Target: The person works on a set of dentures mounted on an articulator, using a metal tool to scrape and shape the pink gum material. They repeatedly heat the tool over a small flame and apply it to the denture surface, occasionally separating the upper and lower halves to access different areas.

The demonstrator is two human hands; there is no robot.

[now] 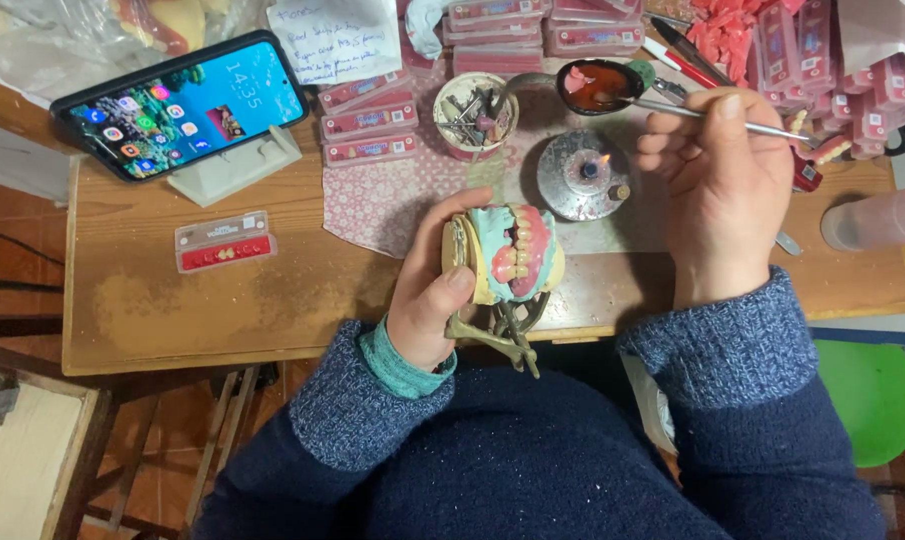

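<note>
Two hands are working over a small wooden table (173, 310). A denture model (513, 255), pale teal and pink with rows of teeth, is sitting on a brass-coloured articulator frame (498, 335) at the near edge of the table, and the left hand (438, 290) is gripping it from its left side, fingers wrapping around the back and thumb pressing on the front. The right hand (718, 185) is closing around a thin metal instrument (713, 118), pinching it between thumb and fingers; the tool's tip is reaching left toward a spoon (598, 85) holding melted red wax. Just beside the model, between the two hands, a small round metal burner (583, 175) is showing a tiny flame. Behind it a round cup (476, 115) is holding burs and small tools. A patterned pink cloth (383, 195) is lying under these. Flat pink boxes (368, 125) are stacking up along the far side, and one more tooth card (223, 242) is lying apart to the left. A smartphone (178, 105) is leaning on a white stand (238, 170) at the far left, its screen glowing
</note>
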